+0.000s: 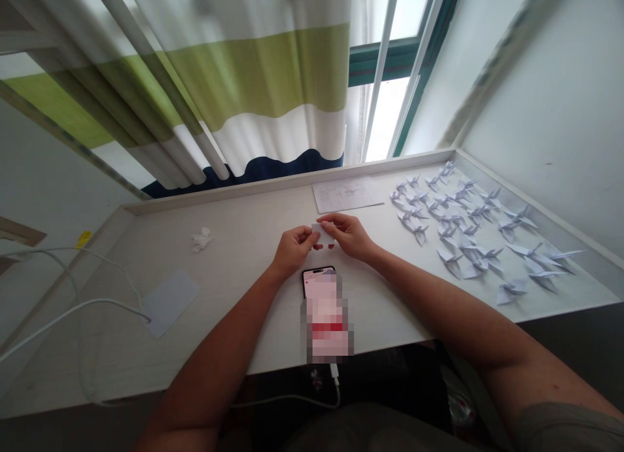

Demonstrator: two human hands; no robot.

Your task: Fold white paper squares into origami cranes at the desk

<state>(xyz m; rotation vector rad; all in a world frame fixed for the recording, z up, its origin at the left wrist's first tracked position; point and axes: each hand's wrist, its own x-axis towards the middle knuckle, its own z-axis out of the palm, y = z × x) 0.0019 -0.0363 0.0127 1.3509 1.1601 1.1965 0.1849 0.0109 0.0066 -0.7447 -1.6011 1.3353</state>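
Observation:
Between my two hands, just above the white desk [234,231], is a small piece of white paper [322,237]. My left hand [296,247] pinches its left edge between thumb and fingers. At the upper right of the paper, my right hand [348,234] grips it with the thumb in front and the fingers curled behind. Some fingertips show below the paper's lower edge. A phone [325,315] lies right below the hands with its screen lit and partly blurred out. Many folded paper cranes [453,224] stand grouped on the right side of the desk.
Behind my hands lies a sheet with writing [348,194]. A crumpled tissue [201,239] and a square sheet of paper [170,302] are on the left, with white cables [97,302] crossing there. A charging cable [334,374] hangs from the phone. Low rims edge the desk; curtains [273,68] hang behind.

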